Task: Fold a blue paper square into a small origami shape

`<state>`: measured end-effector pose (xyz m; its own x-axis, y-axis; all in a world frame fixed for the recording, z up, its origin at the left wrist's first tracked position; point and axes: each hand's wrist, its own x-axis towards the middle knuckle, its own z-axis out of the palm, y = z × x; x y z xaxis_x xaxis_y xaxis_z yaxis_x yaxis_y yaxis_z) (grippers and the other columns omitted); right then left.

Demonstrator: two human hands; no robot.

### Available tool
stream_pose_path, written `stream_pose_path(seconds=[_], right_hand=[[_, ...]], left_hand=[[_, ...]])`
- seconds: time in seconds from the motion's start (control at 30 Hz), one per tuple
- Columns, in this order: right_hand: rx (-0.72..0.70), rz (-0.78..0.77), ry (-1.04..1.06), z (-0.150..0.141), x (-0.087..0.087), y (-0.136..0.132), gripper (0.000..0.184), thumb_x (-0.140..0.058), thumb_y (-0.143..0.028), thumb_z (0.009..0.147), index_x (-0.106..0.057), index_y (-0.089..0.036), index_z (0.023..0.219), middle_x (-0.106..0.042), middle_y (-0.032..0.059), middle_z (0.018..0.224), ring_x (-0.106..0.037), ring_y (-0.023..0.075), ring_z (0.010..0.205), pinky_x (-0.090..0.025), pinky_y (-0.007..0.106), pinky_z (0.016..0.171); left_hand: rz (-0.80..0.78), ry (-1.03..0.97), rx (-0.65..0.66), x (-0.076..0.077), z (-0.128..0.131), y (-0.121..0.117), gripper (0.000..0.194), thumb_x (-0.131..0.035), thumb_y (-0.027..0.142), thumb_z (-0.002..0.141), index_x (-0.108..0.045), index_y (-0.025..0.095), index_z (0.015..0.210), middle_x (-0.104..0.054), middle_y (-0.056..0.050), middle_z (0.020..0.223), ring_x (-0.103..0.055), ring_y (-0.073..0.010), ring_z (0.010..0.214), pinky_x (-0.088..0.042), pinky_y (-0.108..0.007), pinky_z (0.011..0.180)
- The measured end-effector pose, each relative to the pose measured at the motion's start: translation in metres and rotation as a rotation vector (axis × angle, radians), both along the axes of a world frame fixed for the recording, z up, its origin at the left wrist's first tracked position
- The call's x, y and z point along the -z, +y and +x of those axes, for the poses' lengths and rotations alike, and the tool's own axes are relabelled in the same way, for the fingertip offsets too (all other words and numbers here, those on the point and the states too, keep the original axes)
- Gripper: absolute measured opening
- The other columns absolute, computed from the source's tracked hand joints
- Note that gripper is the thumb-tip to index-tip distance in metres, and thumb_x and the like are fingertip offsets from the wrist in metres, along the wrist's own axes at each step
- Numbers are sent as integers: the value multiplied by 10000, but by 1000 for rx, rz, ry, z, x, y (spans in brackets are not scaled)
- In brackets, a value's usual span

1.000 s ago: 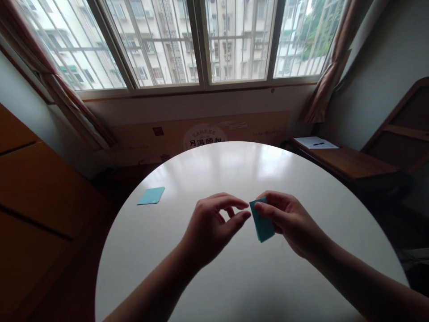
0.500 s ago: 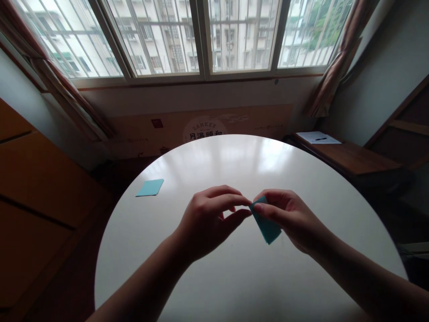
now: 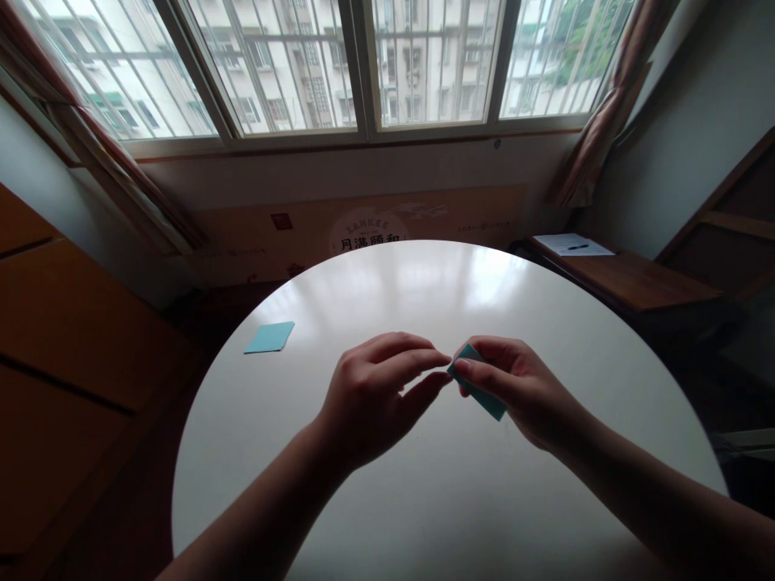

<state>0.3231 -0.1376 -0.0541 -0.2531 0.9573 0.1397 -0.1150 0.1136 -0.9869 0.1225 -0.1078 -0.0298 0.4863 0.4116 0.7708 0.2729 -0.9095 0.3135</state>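
A folded piece of teal paper [image 3: 488, 400] is held over the round white table, just right of the middle. My right hand [image 3: 521, 383] grips it, the thumb lying on top and the fingers bent behind. At the paper's left corner, the thumb and index fingertips of my left hand [image 3: 372, 395] close in a pinch. The paper slants down to the right, its lower end showing below my right thumb. Parts of it are covered by my right fingers. A small stack of square teal paper [image 3: 270, 337] lies flat near the table's left edge.
The white table [image 3: 400, 516] has a curved far edge. To the right stands a brown wooden bench [image 3: 659, 282] bearing a white sheet [image 3: 560, 244] and a pen. An orange-brown cabinet [image 3: 54, 315] is on the left; a barred window is ahead.
The folded paper has turned in my right hand, so a narrower part shows and its lower end sits higher. Both hands stay almost in place. The view has shifted slightly.
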Motion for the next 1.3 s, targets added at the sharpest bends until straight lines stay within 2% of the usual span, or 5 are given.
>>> stream_pose_path(seconds=[0.13, 0.37, 0.57, 0.9, 1.3], right_hand=[[-11, -8, 33, -1, 0, 0, 256, -710, -388, 886, -658, -166, 768, -548, -7, 661, -492, 115, 604, -379, 225, 523], [7, 0, 31, -1, 3, 2, 213, -730, -326, 863, -632, -167, 761, -489, -31, 637, -430, 99, 578, -327, 220, 500], [13, 12, 8, -3, 1, 0, 245, -741, -342, 851, -620, -159, 741, -460, -33, 628, -401, 99, 571, -299, 226, 491], [-13, -28, 121, -4, 4, 2, 209, -765, -337, 830, -666, -163, 770, -516, -24, 643, -438, 91, 567, -329, 207, 489], [29, 0, 46, 0, 5, 0, 151, -748, -318, 851, -743, -170, 822, -667, 34, 723, -560, 135, 634, -407, 240, 544]], left_hand=[[7, -14, 10, -1, 1, -1, 87, -741, 113, 834, -759, 158, 906, -746, -82, 879, -709, -157, 755, -589, -215, 607], [-98, -27, 27, 0, 1, 1, 77, -757, 145, 829, -753, 150, 906, -739, -77, 868, -651, -119, 647, -546, -202, 512], [-78, 7, 41, 2, -1, 2, 81, -746, 142, 838, -750, 168, 915, -729, -57, 881, -661, -114, 670, -572, -204, 569], [19, 8, 13, 1, 0, 1, 59, -733, 173, 856, -753, 181, 911, -750, -70, 890, -721, -166, 770, -613, -233, 628], [20, -5, 28, 2, 0, 3, 78, -750, 160, 838, -754, 174, 915, -752, -67, 889, -721, -159, 761, -616, -234, 656]])
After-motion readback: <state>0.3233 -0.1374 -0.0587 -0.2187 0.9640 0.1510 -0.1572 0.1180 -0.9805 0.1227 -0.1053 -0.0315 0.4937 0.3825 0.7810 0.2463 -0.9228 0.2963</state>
